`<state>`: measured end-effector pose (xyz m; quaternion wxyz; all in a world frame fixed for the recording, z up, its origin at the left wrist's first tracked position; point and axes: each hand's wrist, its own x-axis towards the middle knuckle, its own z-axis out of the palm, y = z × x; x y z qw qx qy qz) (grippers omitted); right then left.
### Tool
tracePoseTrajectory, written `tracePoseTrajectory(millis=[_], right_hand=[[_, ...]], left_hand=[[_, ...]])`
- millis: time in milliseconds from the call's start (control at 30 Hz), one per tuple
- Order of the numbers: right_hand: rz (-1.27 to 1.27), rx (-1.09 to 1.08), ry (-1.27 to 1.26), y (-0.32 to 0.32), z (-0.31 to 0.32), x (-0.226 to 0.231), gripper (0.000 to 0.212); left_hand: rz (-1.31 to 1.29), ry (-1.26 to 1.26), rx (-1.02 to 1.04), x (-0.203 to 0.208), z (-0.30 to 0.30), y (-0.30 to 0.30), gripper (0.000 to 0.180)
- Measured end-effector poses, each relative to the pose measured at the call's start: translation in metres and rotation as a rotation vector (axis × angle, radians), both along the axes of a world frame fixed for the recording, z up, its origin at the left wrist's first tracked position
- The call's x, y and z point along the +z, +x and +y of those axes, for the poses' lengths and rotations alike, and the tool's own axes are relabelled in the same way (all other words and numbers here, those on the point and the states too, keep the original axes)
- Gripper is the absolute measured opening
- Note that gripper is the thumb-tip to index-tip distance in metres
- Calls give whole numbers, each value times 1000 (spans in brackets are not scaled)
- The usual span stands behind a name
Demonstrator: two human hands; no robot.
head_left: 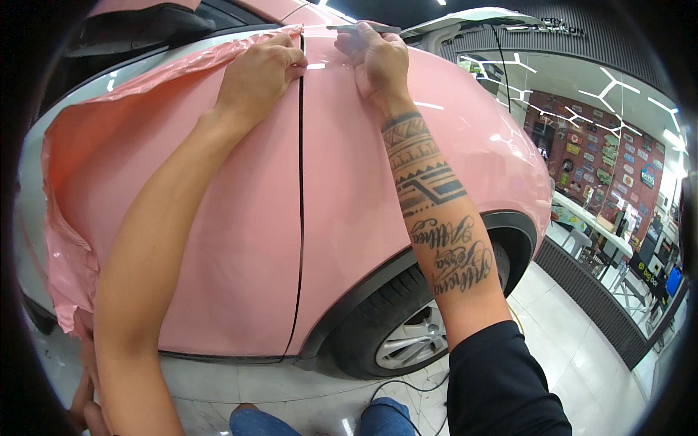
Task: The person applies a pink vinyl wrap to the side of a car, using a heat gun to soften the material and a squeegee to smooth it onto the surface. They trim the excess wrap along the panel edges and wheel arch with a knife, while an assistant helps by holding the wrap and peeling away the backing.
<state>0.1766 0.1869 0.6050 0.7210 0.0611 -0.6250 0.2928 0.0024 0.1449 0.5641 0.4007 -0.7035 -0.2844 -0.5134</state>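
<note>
Pink vinyl film (153,145) covers most of the car door (35,152). Its loose edge is wrinkled and peels away at the left and along the top, where pale bodywork shows. My left hand (265,69) is closed at the film's upper corner, fingers pinching beside the dark vertical door gap (300,182). Just right of that gap, over the pink fender (349,145), my right hand (374,58) grips a slim, flat, dark tool (389,30). Its tip points left toward my left hand; I cannot make out its exact kind.
Another person's hand (83,400) is near the film's hanging lower end (69,320). Below the fender sits a wheel (414,334). A dark cable (411,385) lies on the tiled floor (567,327) near my feet. A white counter (592,221) stands at the right.
</note>
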Motion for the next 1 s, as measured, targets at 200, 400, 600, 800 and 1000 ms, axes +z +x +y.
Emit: tracePoseTrajectory(millis=[200, 400, 600, 800, 1000], right_hand=[[40, 69, 3, 7, -5, -1, 15], [31, 170, 41, 8, -4, 3, 9], [111, 239, -9, 9, 2, 7, 7], [111, 239, -39, 8, 2, 8, 7], [81, 208, -11, 0, -8, 3, 8]], left_hand=[[249, 109, 304, 12, -15, 8, 13], [478, 254, 430, 25, -4, 6, 10], [658, 161, 466, 41, -1, 4, 10], [409, 89, 198, 15, -17, -14, 10], [145, -67, -141, 20, -13, -27, 18]])
